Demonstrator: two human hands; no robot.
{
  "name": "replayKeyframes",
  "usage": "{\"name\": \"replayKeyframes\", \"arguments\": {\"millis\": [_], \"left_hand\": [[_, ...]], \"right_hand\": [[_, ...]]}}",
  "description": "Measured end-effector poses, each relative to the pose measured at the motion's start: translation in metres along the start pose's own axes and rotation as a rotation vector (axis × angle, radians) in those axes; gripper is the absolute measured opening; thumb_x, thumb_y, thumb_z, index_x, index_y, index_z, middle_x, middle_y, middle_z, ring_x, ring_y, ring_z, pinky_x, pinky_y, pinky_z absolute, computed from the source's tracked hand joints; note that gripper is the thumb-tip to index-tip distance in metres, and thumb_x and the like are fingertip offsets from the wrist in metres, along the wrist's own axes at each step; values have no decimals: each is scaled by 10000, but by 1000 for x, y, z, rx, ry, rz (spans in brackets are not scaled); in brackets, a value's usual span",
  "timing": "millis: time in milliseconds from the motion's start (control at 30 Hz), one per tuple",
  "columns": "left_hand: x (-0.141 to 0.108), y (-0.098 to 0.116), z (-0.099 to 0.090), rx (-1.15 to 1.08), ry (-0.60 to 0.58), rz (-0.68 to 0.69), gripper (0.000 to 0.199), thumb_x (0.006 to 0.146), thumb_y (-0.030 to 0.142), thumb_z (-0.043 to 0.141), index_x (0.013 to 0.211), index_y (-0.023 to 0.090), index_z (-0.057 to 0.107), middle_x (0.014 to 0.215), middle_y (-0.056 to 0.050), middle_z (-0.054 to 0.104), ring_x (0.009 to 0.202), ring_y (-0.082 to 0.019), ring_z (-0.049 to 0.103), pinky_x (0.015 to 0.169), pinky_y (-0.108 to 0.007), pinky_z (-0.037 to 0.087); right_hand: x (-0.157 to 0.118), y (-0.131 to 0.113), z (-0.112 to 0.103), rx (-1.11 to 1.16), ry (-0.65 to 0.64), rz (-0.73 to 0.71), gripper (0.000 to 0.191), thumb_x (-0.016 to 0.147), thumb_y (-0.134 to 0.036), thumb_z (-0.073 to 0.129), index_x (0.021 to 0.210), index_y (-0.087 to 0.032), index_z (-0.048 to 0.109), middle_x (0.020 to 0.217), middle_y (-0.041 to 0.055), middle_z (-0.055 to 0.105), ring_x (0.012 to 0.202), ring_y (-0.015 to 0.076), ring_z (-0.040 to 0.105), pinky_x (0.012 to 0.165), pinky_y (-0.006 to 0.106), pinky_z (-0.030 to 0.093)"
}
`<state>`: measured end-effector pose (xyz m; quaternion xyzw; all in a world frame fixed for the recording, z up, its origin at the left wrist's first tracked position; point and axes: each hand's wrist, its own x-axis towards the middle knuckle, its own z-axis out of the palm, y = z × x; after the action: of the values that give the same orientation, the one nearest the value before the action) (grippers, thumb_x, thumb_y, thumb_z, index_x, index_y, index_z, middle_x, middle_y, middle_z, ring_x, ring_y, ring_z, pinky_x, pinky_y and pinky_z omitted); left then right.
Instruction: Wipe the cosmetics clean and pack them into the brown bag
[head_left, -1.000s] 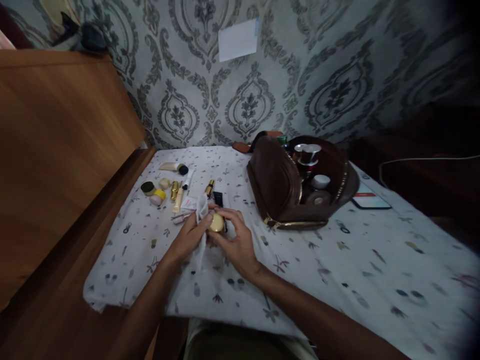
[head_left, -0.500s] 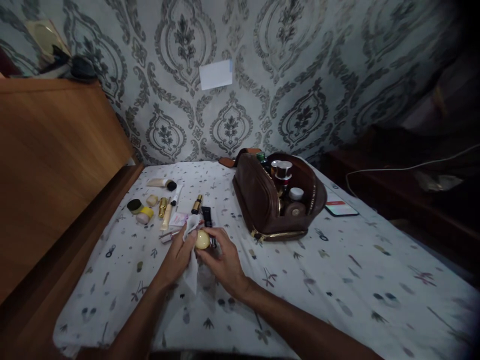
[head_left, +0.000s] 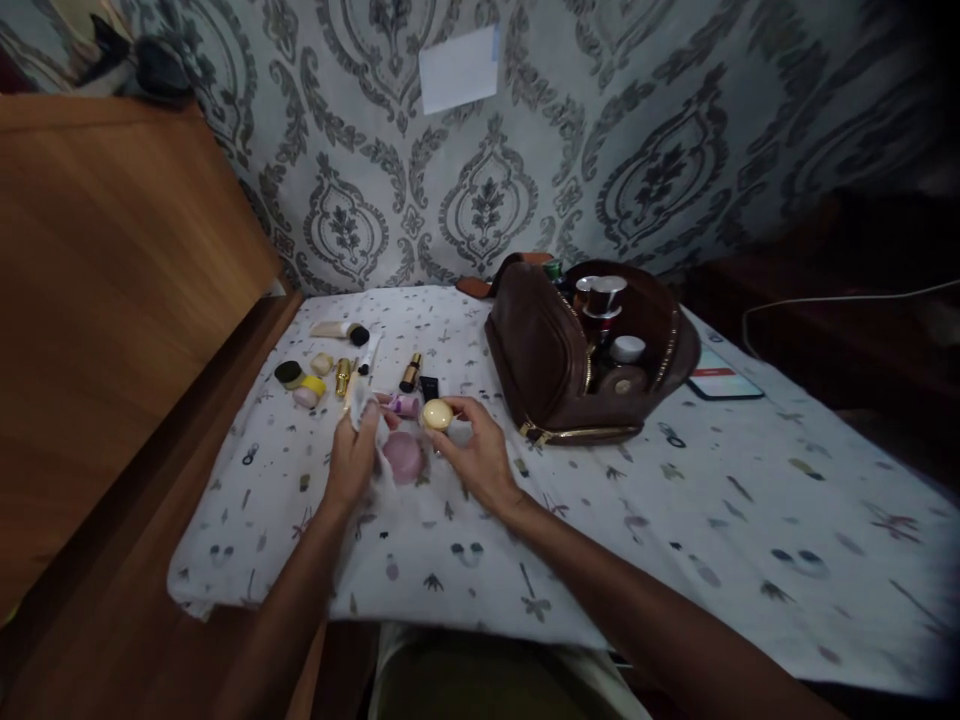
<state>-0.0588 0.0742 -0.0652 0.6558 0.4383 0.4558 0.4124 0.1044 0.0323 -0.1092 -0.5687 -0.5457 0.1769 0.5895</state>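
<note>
Two arms (head_left: 289,590) stretched forward | left hand (head_left: 350,458) pinching white cloth (head_left: 361,396) | right hand (head_left: 484,455) curved, pinching round gold item (head_left: 437,415)

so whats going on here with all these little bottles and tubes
A person's right hand holds a round cream-coloured item, while the left hand holds a white tissue or wipe. A pink round item shows between the hands. Small cosmetic containers lie on the patterned cloth, mostly beyond the left hand. To the right, a brown bag stands unzipped with bottles inside.
</note>
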Motion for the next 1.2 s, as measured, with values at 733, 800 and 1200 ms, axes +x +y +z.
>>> {"name": "replayKeyframes", "arguments": {"millis": [733, 800, 1200], "left_hand": [[-6, 0, -1, 250, -194, 15, 254, 885, 397, 586, 1013, 189, 653, 868, -31, 683, 838, -228, 633, 784, -324, 486], [-6, 1, 1, 110, -107, -60, 270, 890, 431, 578, 973, 186, 654, 835, -17, 669, 810, -211, 621, 765, -302, 474], [-4, 7, 9, 209, -194, 36, 270, 855, 451, 627, 885, 187, 677, 874, -55, 700, 910, -269, 628, 891, -367, 459]], "right_hand": [[9, 32, -18, -469, -19, -96, 400, 800, -302, 672, 1172, -163, 625, 1098, 150, 655, 1037, 339, 574, 924, 518, 458], [7, 17, -19, -365, -46, -208, 415, 860, -323, 634, 1238, -157, 599, 1164, 159, 636, 1108, 331, 556, 970, 517, 445], [-6, -1, -10, 45, -455, -297, 399, 803, -401, 751, 1123, -197, 626, 1032, 83, 677, 930, 236, 652, 825, 379, 550]]}}
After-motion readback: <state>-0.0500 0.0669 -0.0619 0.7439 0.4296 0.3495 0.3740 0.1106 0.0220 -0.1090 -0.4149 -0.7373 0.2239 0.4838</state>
